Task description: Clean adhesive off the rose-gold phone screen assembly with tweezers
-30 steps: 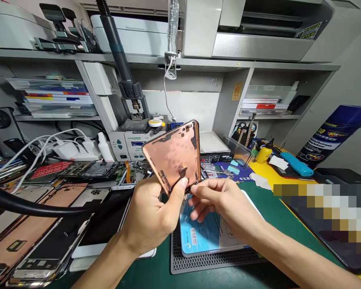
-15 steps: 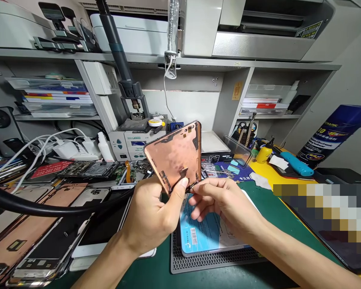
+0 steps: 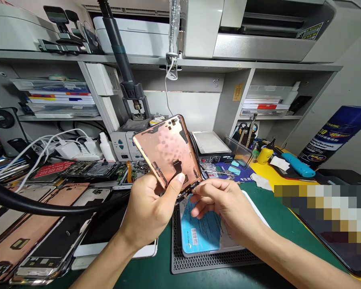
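Note:
My left hand [image 3: 149, 212] is closed round the lower left of a phone screen [image 3: 165, 144], its copper-coloured back facing me. The thumb presses near a black flex cable [image 3: 177, 166] on that back. The screen is held up and tilted, above the work mat. At its lower right corner my right hand [image 3: 221, 200] pinches the end of a narrow dark circuit strip [image 3: 189, 189] along the bottom edge. The other right fingers are curled beneath. Below both hands lies a blue and white packet [image 3: 201, 228]; its upper part is partly covered by the hands.
Several phone screens and housings [image 3: 48, 228] lie at the left, crossed by a thick black hose [image 3: 63, 206]. A grey perforated mat [image 3: 204, 265] is under the packet. Behind stand a soldering-type station [image 3: 123, 146] and a flat metal-topped device [image 3: 212, 142]. A blue spray can [image 3: 333, 138] stands at right.
The phone screen has swung left and away from my right hand, with my left hand shifting slightly left. More of the dark strip at its bottom edge shows. My right hand stays nearly still.

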Demonstrator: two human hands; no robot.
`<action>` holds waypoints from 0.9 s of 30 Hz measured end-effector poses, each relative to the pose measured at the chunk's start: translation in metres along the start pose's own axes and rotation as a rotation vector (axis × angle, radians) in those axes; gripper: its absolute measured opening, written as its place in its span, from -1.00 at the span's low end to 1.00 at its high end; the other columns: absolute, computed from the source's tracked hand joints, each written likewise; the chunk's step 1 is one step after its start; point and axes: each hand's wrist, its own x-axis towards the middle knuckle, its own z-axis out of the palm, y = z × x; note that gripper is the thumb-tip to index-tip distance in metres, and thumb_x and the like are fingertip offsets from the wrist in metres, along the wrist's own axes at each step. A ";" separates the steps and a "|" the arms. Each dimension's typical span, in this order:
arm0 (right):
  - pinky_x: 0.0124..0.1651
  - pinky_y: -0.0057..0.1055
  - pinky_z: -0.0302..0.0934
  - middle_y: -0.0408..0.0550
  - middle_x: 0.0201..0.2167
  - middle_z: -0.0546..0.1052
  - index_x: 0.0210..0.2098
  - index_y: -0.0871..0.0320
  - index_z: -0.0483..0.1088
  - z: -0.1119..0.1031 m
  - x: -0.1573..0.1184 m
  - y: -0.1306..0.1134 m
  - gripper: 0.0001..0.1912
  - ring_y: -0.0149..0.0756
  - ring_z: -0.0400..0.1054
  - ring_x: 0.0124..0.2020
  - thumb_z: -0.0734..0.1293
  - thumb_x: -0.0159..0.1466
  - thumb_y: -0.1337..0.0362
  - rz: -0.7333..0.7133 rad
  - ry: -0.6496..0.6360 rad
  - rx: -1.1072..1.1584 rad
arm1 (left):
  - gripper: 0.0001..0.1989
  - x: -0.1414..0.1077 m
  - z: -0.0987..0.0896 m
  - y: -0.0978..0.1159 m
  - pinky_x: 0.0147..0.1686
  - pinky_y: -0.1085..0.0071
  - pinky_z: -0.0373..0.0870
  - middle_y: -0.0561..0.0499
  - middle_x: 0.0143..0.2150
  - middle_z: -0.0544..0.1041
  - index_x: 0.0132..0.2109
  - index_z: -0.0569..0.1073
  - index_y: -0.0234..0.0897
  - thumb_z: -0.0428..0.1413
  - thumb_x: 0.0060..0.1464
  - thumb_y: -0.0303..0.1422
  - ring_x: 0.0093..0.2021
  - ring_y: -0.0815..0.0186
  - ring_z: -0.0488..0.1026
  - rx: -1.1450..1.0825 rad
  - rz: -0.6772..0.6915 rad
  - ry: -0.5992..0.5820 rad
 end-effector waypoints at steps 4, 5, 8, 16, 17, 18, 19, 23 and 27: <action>-0.40 -0.42 0.33 0.01 -0.47 0.56 -0.52 0.28 0.49 0.001 -0.001 0.002 -0.81 -0.25 0.49 -0.52 0.37 0.08 0.25 -0.045 0.003 0.011 | -0.68 0.001 0.001 -0.004 -0.56 0.47 0.24 0.12 -0.57 0.34 -0.51 0.35 -0.24 0.16 0.20 -0.29 -0.55 0.40 0.28 -0.119 -0.103 -0.009; -0.39 -0.41 0.33 0.01 -0.47 0.56 -0.52 0.28 0.49 0.001 -0.001 0.003 -0.81 -0.24 0.50 -0.51 0.37 0.08 0.25 -0.056 0.002 0.012 | -0.70 0.001 0.001 -0.005 -0.56 0.46 0.25 0.11 -0.55 0.38 -0.49 0.38 -0.25 0.17 0.19 -0.27 -0.55 0.38 0.31 -0.149 -0.124 -0.013; -0.34 -0.38 0.35 0.01 -0.46 0.56 -0.52 0.27 0.49 0.001 -0.001 0.004 -0.82 -0.23 0.51 -0.49 0.37 0.10 0.25 -0.080 -0.002 0.003 | -0.73 0.002 0.001 -0.006 -0.55 0.45 0.27 0.09 -0.52 0.45 -0.45 0.43 -0.26 0.19 0.18 -0.25 -0.53 0.36 0.35 -0.207 -0.160 -0.006; -0.30 -0.36 0.39 0.00 -0.45 0.57 -0.49 0.26 0.53 0.001 -0.004 0.004 -0.82 -0.22 0.52 -0.46 0.39 0.14 0.25 -0.106 -0.002 0.013 | -0.77 0.005 0.000 -0.004 -0.47 0.48 0.33 0.08 -0.46 0.49 -0.41 0.49 -0.28 0.22 0.17 -0.27 -0.45 0.37 0.36 -0.287 -0.187 -0.004; -0.30 -0.36 0.39 0.00 -0.46 0.57 -0.49 0.26 0.54 0.001 -0.005 0.004 -0.82 -0.22 0.52 -0.46 0.39 0.14 0.25 -0.110 -0.001 0.013 | -0.78 0.005 0.000 -0.005 -0.46 0.47 0.34 0.08 -0.45 0.49 -0.40 0.50 -0.28 0.23 0.17 -0.27 -0.44 0.37 0.37 -0.298 -0.195 -0.004; -0.30 -0.36 0.39 0.00 -0.47 0.56 -0.49 0.26 0.54 0.001 -0.005 0.004 -0.82 -0.22 0.52 -0.47 0.39 0.13 0.26 -0.113 -0.001 0.013 | -0.78 0.004 0.000 -0.006 -0.46 0.46 0.34 0.08 -0.45 0.50 -0.39 0.51 -0.28 0.23 0.17 -0.26 -0.44 0.37 0.37 -0.309 -0.207 -0.002; -0.29 -0.35 0.39 0.00 -0.48 0.56 -0.50 0.26 0.54 0.001 -0.005 0.004 -0.83 -0.22 0.52 -0.47 0.39 0.13 0.27 -0.115 -0.002 0.016 | -0.78 0.004 0.000 -0.006 -0.45 0.46 0.35 0.07 -0.44 0.50 -0.39 0.51 -0.29 0.23 0.17 -0.25 -0.43 0.36 0.38 -0.321 -0.221 -0.001; -0.29 -0.36 0.39 -0.01 -0.48 0.56 -0.51 0.25 0.54 0.001 -0.005 0.004 -0.83 -0.23 0.51 -0.47 0.39 0.12 0.27 -0.111 -0.006 0.037 | -0.82 0.003 0.001 -0.008 -0.32 0.43 0.42 0.06 -0.35 0.56 -0.32 0.55 -0.27 0.24 0.18 -0.26 -0.33 0.33 0.44 -0.407 -0.234 -0.007; -0.29 -0.37 0.37 -0.01 -0.48 0.56 -0.51 0.24 0.54 0.001 -0.004 0.004 -0.83 -0.23 0.51 -0.45 0.39 0.13 0.26 -0.116 -0.006 0.049 | -0.88 0.003 0.001 -0.009 -0.26 0.44 0.44 0.08 -0.31 0.60 -0.29 0.58 -0.24 0.25 0.18 -0.29 -0.28 0.33 0.48 -0.479 -0.234 -0.016</action>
